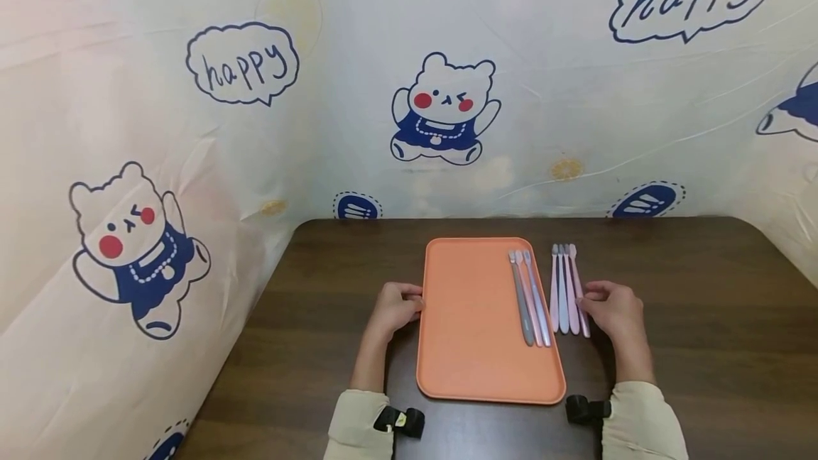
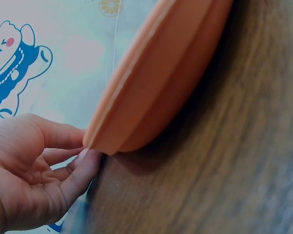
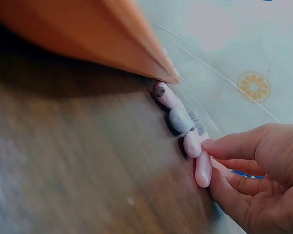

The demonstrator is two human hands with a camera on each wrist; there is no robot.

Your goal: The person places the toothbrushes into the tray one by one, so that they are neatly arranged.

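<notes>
An orange tray [image 1: 469,325] lies on the table, with three toothbrushes, grey [image 1: 524,304], pink [image 1: 532,304] and lavender [image 1: 540,304], side by side along its right side. My left hand [image 1: 395,309] pinches the tray's left rim; in the left wrist view, fingers and thumb meet at the edge of the tray [image 2: 146,83]. Just right of the tray, several pink and blue toothbrushes stand in a row on the table, heads away from me. My right hand [image 1: 615,307] pinches the outermost pink toothbrush [image 3: 203,168] by its handle, against its neighbour.
The dark wooden table [image 1: 716,346] ends at a rounded far edge, against a pale curtain [image 1: 358,126] printed with bears and "happy" bubbles. Black straps with small cameras [image 1: 409,422] sit at both cuffs, close to the tray's near corners.
</notes>
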